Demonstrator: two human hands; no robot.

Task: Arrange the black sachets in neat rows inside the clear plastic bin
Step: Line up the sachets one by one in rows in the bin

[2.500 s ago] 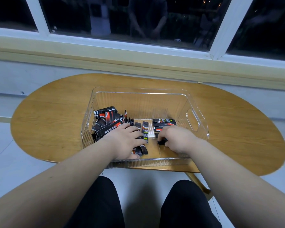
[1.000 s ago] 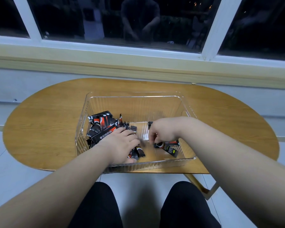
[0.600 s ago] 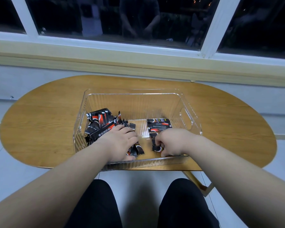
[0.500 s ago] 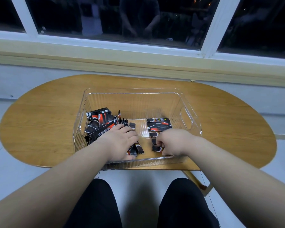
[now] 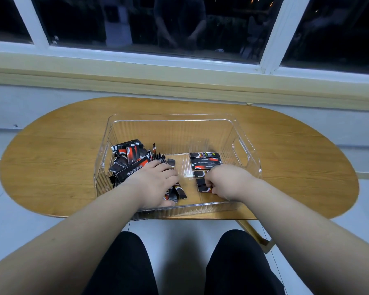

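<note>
Two hands inside the clear plastic bin (image 5: 173,120) on the wooden counter (image 5: 51,162).
Left hand (image 5: 156,184) grasping a small bunch of sachets (image 5: 176,192) beside the loose pile (image 5: 130,160) at left; right hand (image 5: 227,182) pinching one sachet (image 5: 202,188) at the near end of the flat row (image 5: 205,161).

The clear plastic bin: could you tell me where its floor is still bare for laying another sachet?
The bare lane runs down the middle of the clear bin, between the loose pile at the left hand and the neat row. Crowded: the left side, and the front right where the right hand pinches the nearest sachet.
</note>
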